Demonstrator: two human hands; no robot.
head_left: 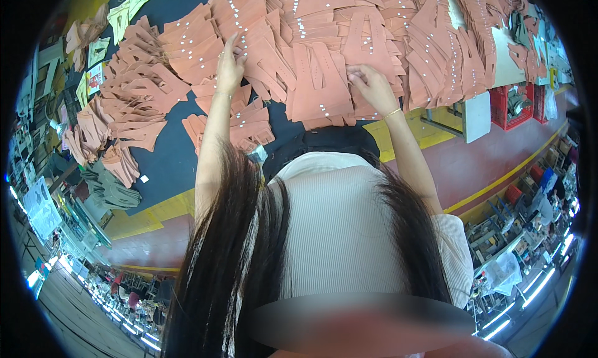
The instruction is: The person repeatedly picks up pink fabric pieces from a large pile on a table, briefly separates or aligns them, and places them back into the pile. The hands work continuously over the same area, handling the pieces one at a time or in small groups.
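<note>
Many flat tan leather cut pieces (pixel 324 52) with small white dots lie in overlapping rows on a dark blue table (pixel 171 162). My left hand (pixel 229 68) reaches up onto one stack, fingers spread and resting on a piece. My right hand (pixel 372 87) presses its fingertips on another tan piece (pixel 324 93) near the table's front edge; a thin bracelet sits on that wrist. Whether either hand grips a piece is unclear. My long dark hair and pale ribbed top fill the lower middle.
Pale green cut pieces (pixel 128 9) lie at the far left of the table, grey-green ones (pixel 109 190) at its left edge. A red crate (pixel 514 105) stands at the right. The red floor (pixel 479 162) carries yellow lines. Cluttered workbenches ring the lower edges.
</note>
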